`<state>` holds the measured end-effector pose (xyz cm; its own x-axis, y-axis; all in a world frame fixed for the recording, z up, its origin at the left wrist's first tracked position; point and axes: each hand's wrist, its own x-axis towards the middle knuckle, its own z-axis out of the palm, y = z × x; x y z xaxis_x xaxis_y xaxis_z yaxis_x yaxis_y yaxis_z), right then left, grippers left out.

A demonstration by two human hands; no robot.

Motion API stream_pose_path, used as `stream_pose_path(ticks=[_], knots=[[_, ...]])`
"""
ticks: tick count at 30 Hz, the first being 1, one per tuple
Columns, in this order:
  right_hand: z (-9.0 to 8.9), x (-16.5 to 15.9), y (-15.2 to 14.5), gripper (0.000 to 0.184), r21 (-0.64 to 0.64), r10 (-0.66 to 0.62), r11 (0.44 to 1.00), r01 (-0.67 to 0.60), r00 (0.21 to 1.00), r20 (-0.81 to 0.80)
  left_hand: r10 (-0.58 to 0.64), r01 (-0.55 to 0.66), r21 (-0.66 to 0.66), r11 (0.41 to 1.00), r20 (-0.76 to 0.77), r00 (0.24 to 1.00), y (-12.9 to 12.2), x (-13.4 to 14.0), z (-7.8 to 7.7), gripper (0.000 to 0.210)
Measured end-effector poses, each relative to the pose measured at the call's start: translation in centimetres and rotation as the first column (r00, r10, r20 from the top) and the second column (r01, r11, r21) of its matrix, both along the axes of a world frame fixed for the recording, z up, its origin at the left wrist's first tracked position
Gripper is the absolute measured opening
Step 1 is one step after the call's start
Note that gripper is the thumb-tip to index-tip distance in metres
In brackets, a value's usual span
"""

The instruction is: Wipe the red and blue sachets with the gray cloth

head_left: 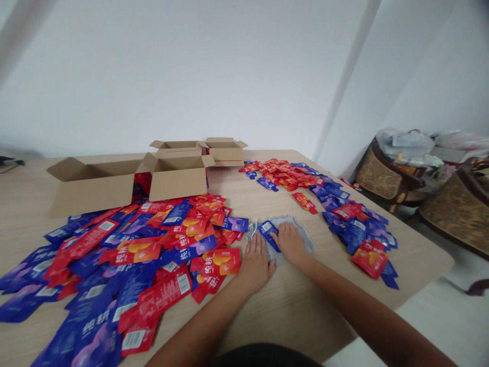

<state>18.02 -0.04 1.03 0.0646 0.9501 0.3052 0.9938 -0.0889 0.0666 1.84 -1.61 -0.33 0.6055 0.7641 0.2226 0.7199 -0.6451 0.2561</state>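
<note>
A grey cloth [305, 238] lies near the table's front edge, partly covered by both hands. On top of it rests a blue pouch [269, 233] with a white barcode label. My left hand [255, 265] lies on the cloth's left side, fingers stretched forward, just below the pouch. My right hand [291, 244] rests on the cloth, its fingertips at the pouch's right edge. To the left of my hands spreads a large heap of red and blue pouches, with a red pouch [216, 261] closest to my left hand.
Open cardboard boxes stand behind the left heap, including a wide box [93, 191] and a smaller box [178, 183]. More red pouches [284, 173] and blue pouches [357, 234] lie along the table's right side. Beyond the right edge are patterned chairs [382, 171] with plastic bags [408, 145].
</note>
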Motion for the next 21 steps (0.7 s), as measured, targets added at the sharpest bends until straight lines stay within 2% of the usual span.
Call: stream_pose_path(ticks=[3, 7, 10, 12, 15, 18, 21], knots=[[1.2, 2.7, 0.7, 0.037, -0.050, -0.079, 0.995, 0.083, 0.994, 0.076, 0.014, -0.014, -0.012, 1.000, -0.021, 1.000, -0.1, -0.1, 0.3, 0.069], [4.5, 4.2, 0.9, 0.035, -0.179, -0.151, 0.971, 0.158, 0.987, 0.052, 0.001, -0.001, -0.013, 1.000, -0.016, 1.000, -0.2, -0.3, 0.5, 0.068], [7.0, 2.5, 0.3, 0.037, -0.189, -0.095, 0.977, 0.096, 0.995, 0.011, -0.023, 0.023, 0.000, 1.000, 0.020, 1.000, -0.3, -0.5, 0.8, 0.065], [7.8, 0.8, -0.1, 0.041, -0.199, -0.001, 0.980, -0.005, 0.999, -0.034, -0.038, 0.036, 0.028, 0.999, 0.064, 0.997, -0.3, -0.7, 0.9, 0.061], [6.9, -0.6, -0.3, 0.040, -0.213, 0.084, 0.972, -0.098, 0.994, -0.071, -0.074, 0.066, 0.073, 0.995, 0.113, 0.991, -0.2, -0.8, 0.9, 0.051], [4.1, -0.1, 0.1, 0.035, -0.193, 0.054, 0.979, -0.060, 0.998, -0.038, -0.109, 0.100, 0.091, 0.991, 0.090, 0.990, -0.2, -0.9, 0.7, 0.042], [1.6, 1.4, 0.7, 0.039, -0.165, 0.038, 0.985, -0.047, 0.998, -0.054, -0.111, 0.103, 0.113, 0.988, 0.061, 0.992, -0.2, -0.8, 0.7, 0.036]])
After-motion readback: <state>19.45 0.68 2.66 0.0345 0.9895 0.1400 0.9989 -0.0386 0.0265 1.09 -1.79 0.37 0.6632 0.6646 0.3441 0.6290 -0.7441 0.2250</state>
